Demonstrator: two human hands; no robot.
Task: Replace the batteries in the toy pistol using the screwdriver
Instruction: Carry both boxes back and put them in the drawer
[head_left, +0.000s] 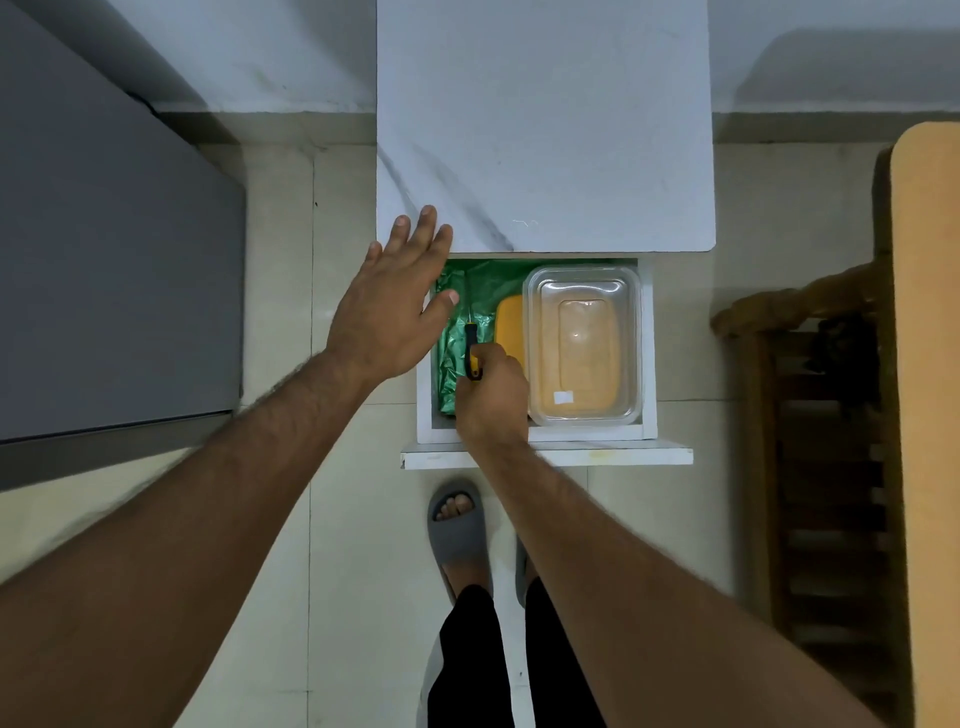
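Down in the drawer (648, 343), right hand (493, 395) grips the screwdriver (471, 353); left hand (387, 306) hovers spread.

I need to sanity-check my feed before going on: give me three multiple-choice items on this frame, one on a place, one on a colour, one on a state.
1. Where is the screwdriver?
A. in the open drawer
B. on the tabletop
C. on the floor

2. What colour is the liner under it?
A. red
B. green
C. white

3. What is the left hand doing?
A. gripping the screwdriver
B. spread open by the tabletop edge
C. holding the clear container

Answers: 1 A, the right hand grips it inside the drawer. 2 B, crinkled green sheet. 3 B, fingers straight.
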